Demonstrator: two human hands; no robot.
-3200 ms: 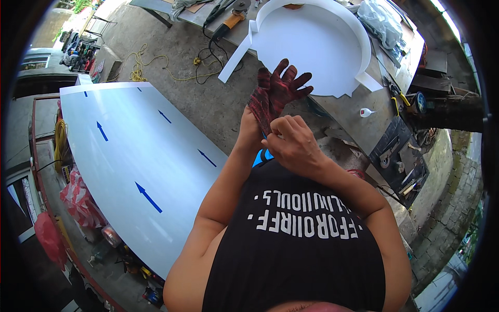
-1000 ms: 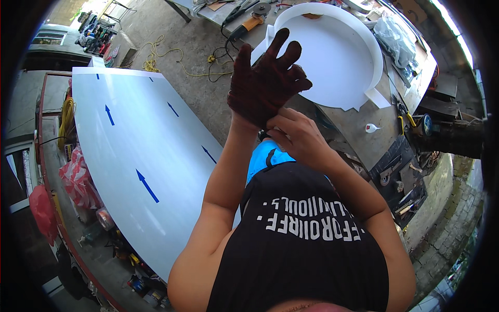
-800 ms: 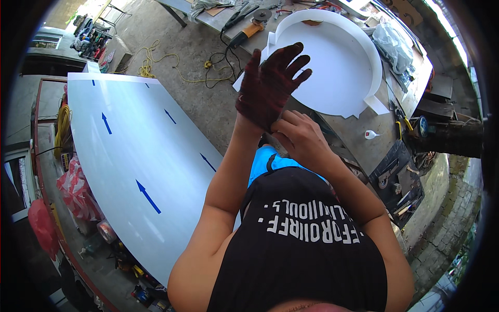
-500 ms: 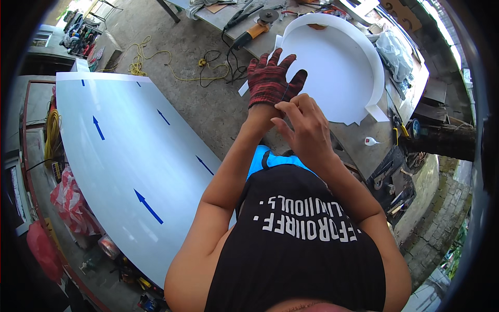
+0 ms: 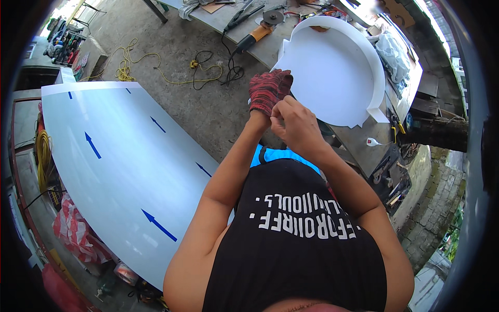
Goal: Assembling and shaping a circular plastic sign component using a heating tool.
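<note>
The left hand (image 5: 269, 92) is raised in front of the chest inside a red knitted glove (image 5: 266, 88), its fingers curled together into a loose fist, which keeps the knit taut over the knuckles. The bare right hand (image 5: 297, 126) sits just beside the wrist, its fingers pinched on the glove's cuff, a grip that suits tugging the cuff down the wrist; how much cloth they hold is hard to tell from this angle. Beyond the hands a round white tray-like panel (image 5: 338, 73) with a raised rim lies on the worktop (image 5: 358, 143), beside an angle grinder (image 5: 257, 31) whose cable trails to the concrete floor (image 5: 171, 57). To the left a long white sheet (image 5: 119, 161) marked with blue arrows lies flat, well apart from both hands.
</note>
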